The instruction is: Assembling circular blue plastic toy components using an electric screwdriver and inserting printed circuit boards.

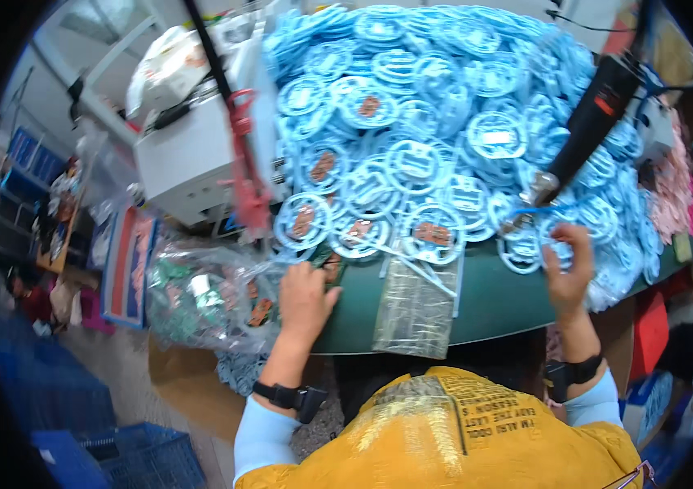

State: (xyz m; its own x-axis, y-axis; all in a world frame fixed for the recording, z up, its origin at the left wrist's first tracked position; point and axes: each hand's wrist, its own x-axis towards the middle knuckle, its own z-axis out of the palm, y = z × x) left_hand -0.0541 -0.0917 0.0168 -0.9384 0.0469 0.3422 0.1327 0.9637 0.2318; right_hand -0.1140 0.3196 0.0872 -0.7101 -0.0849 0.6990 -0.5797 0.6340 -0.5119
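My left hand (305, 303) is over the table's front left, its fingers bent forward and the thumb apart. Just beyond its fingertips lies a small green and copper-coloured circuit board (332, 267); whether they touch is unclear. My right hand (570, 273) is raised at the right, thumb and forefinger curved with a gap between them, beside a light blue round plastic part (517, 249). In front of me, several such parts bear brown boards, one being a blue round part (434, 235) at the taped pad (414, 314). Above my right hand hangs a black handheld power tool (599, 114).
A big heap of blue round parts (444, 90) covers the far table. A clear plastic bag (200, 293) with green and brown boards lies left, below a white machine (191, 155). A red-wrapped cord (244, 163) hangs nearby. Blue crates (151, 456) stand on the floor.
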